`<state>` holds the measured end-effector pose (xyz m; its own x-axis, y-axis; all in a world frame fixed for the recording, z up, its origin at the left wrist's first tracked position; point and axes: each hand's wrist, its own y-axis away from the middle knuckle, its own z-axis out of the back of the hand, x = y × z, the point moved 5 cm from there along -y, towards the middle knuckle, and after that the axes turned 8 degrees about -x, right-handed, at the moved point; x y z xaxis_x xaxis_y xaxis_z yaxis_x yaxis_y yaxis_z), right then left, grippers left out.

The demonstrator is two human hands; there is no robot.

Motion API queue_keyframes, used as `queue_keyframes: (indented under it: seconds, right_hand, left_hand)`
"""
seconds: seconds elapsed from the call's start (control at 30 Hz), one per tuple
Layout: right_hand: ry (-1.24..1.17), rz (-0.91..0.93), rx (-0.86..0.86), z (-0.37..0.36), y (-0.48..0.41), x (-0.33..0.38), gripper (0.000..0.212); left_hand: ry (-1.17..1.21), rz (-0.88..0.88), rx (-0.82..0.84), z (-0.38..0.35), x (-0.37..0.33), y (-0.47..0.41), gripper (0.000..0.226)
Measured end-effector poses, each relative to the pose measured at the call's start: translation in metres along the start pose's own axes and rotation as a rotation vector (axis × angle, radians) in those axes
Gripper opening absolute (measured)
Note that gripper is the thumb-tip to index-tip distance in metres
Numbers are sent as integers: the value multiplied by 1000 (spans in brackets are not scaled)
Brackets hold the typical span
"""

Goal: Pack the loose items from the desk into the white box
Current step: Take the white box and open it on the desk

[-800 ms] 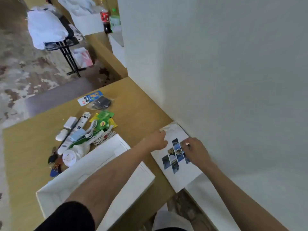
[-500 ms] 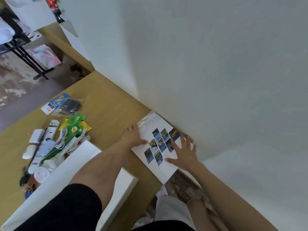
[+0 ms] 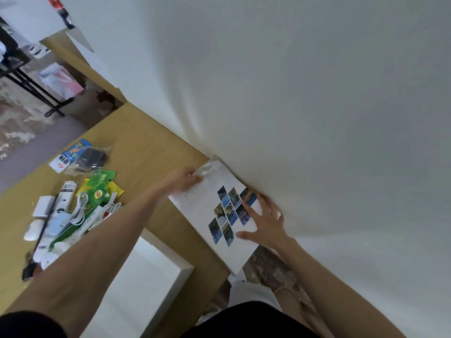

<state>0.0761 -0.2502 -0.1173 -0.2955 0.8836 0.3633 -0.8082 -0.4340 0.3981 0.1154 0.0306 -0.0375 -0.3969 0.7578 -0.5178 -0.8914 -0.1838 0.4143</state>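
Head view, single frame.

- White booklet [image 3: 202, 206], photo collage on its cover: flat on the tabletop [image 3: 151, 142] at about 4 o'clock from picture centre. One long edge runs along the wall [image 3: 292, 93]; the near corner overhangs the tabletop edge.
- Left hand [image 3: 181, 179]: at the booklet's far corner, fingers curled and pinching that corner. The corner looks glossy and crumpled; the fingertips are hidden behind it.
- Right hand [image 3: 267, 224]: lies on the booklet's wall-side edge. Fingers [image 3: 251, 211] are straight and spread, pressing on the cover; the outer fingers are partly lost against the wall.
- White box [image 3: 170, 257]: at 6 o'clock, well apart from the booklet. The left forearm crosses it and hides most of the inside; contents cannot be told.
- Loose pile at 9 o'clock: green tea sachets [image 3: 98, 191], white cables [image 3: 80, 211] and a clear packet [image 3: 90, 157] holding something dark. The lower items are blurred and cut off by the forearm, so not identified.
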Motion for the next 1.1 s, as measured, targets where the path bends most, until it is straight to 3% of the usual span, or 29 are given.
queue_keyframes:
  seconds: [0.13, 0.27, 0.47, 0.57, 0.67, 0.83, 0.97, 1.1]
  right_hand:
    - [-302, -61, -174, 15, 6, 11, 99]
    - [-741, -146, -339, 40, 7, 42, 86]
    - [-1011, -122, -145, 51, -8, 146, 94]
    - [-1029, -85, -119, 58, -20, 196, 88]
    - [-1007, 44, -72, 59, -23, 247, 66]
    - [-985, 233, -68, 58, 1, 314, 30]
    - [-940, 348, -44, 56, 24, 345, 10]
    - [-707, 559, -66, 49, 39, 352, 13]
  left_hand:
    - [-54, -144, -125, 22, -31, 38, 19]
    - [180, -163, -267, 60, -20, 102, 22]
    - [709, 21, -702, 98, 66, 216, 27]
    - [891, 93, -886, 100, 107, 268, 24]
    - [965, 199, -1008, 93, 147, 318, 21]
    - [857, 325, -1054, 70, 193, 388, 13]
    - [905, 327, -1118, 56, 211, 419, 32]
    - [712, 348, -1236, 58, 225, 437, 64]
